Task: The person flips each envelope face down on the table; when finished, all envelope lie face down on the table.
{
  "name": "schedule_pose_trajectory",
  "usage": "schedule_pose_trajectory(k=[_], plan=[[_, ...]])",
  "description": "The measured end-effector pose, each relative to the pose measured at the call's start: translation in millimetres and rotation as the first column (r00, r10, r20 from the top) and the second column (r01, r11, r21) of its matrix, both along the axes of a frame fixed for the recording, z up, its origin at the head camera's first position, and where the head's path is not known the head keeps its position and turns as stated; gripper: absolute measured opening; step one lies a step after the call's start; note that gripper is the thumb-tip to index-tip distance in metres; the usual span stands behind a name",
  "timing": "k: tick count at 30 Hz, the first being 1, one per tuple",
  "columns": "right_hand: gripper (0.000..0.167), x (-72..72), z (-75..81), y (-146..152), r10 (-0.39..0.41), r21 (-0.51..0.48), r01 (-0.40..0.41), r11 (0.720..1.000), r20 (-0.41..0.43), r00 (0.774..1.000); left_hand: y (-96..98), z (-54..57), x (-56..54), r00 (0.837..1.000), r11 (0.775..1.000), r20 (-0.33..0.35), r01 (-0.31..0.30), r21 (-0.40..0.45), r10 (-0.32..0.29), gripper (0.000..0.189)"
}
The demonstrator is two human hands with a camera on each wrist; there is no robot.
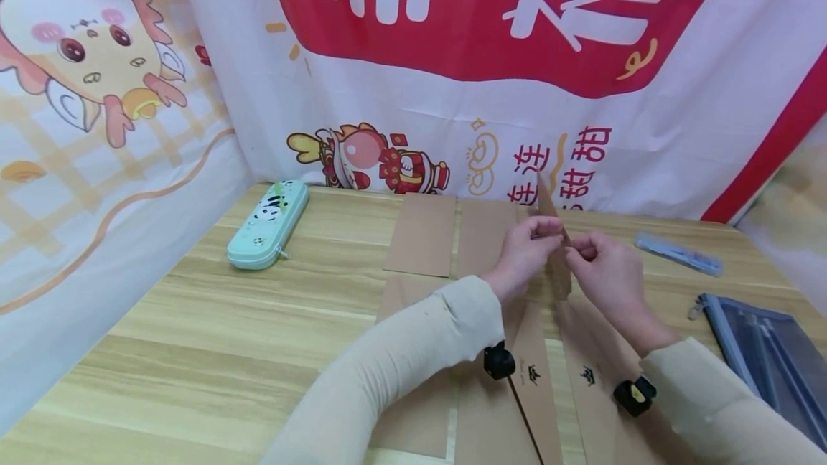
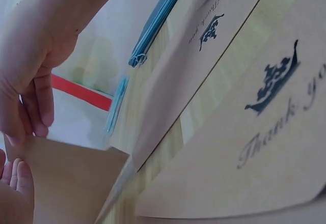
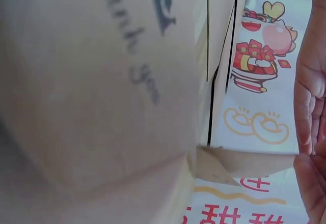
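On edge over the wooden table (image 1: 194,350), a brown paper piece (image 1: 560,280) is being held up; from one side it is being pinched by the left hand's (image 1: 525,253) fingers, from the other by the right hand's (image 1: 610,275), near two crown-printed brown papers (image 1: 596,411) lying flat.

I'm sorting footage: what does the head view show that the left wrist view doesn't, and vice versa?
Only the head view shows the mint-green, panda-printed pencil case and the large red cloth patch with white characters.

Only the left wrist view shows readable dark "Thank you" script on flat brown paper.

Both show the left hand and right hand holding a brown paper piece, plus the blue zip pouch and black crown prints.
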State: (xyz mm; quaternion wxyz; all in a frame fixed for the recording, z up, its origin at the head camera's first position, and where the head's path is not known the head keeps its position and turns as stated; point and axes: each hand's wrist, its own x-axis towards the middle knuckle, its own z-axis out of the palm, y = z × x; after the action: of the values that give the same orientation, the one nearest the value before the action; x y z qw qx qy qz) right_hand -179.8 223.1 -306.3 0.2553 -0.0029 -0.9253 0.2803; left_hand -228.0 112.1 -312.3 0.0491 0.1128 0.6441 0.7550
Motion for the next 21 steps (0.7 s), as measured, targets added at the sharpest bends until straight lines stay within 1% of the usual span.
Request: schedule_pose_trajectory(k=[2,5,7,9,10,11,12,13,14,15,17,18,20,21], plan=[[0.014,0.0,0.4,0,-0.043,0.012,0.044,0.999,-0.043,0.998,0.3,-1.4,0.4,1.000,1.000,0.002,0.003,0.007,-0.003,0.022],[0.014,0.0,0.3,3,-0.095,-0.015,0.094,0.995,-0.118,0.988,-0.5,-4.8,1.3,1.000,0.999,0.013,0.013,0.033,-0.013,0.024],[0.015,-0.3,-1.1,7,-0.116,-0.071,0.106,0.992,-0.152,0.982,-2.5,-8.0,1.6,1.000,0.999,0.024,0.008,0.048,-0.009,0.025],[0.015,-4.2,-5.6,13,-0.132,-0.160,0.103,0.982,-0.186,0.974,-5.9,-11.7,1.4,0.999,0.999,0.031,-0.011,0.046,0.010,0.027],[0.015,-7.5,-9.3,17,-0.141,-0.216,0.099,0.971,-0.190,0.972,-7.9,-13.7,1.0,0.999,0.999,0.026,-0.024,0.040,0.023,0.027],[0.015,-12.7,-15.8,24,-0.142,-0.284,0.084,0.955,-0.189,0.972,-9.7,-15.9,0.3,0.999,0.999,0.020,-0.039,0.032,0.039,0.027],[0.016,-18.9,-23.2,32,-0.140,-0.352,0.069,0.934,-0.183,0.973,-11.4,-18.1,-0.7,0.998,0.998,0.017,-0.053,0.031,0.053,0.028],[0.016,-26.5,-32.2,41,-0.132,-0.429,0.037,0.903,-0.194,0.972,-13.2,-20.2,-1.7,0.998,0.997,0.014,-0.065,0.030,0.064,0.028],[0.016,-34.2,-41.3,50,-0.116,-0.516,-0.007,0.857,-0.206,0.972,-14.7,-22.3,-2.8,0.997,0.997,0.011,-0.073,0.030,0.073,0.029],[0.018,-40.0,-49.0,58,-0.094,-0.607,-0.049,0.793,-0.201,0.975,-16.1,-24.4,-3.8,0.997,0.996,0.014,-0.078,0.041,0.077,0.029],[0.020,-47.9,-59.2,70,-0.044,-0.760,-0.146,0.633,-0.224,0.974,-18.1,-27.3,-5.2,0.996,0.994,0.026,-0.085,0.064,0.084,0.031],[0.021,-47.1,-57.9,71,-0.031,-0.814,-0.171,0.555,-0.225,0.974,-18.8,-28.8,-5.6,0.996,0.993,0.034,-0.090,0.075,0.088,0.032],[0.021,-39.8,-48.0,65,-0.018,-0.905,-0.206,0.371,-0.229,0.973,-20.1,-31.2,-5.5,0.995,0.992,0.041,-0.096,0.082,0.093,0.033],[0.019,-33.8,-40.5,59,-0.014,-0.934,-0.204,0.294,-0.217,0.976,-20.5,-32.2,-5.1,0.994,0.991,0.048,-0.100,0.085,0.096,0.034]])
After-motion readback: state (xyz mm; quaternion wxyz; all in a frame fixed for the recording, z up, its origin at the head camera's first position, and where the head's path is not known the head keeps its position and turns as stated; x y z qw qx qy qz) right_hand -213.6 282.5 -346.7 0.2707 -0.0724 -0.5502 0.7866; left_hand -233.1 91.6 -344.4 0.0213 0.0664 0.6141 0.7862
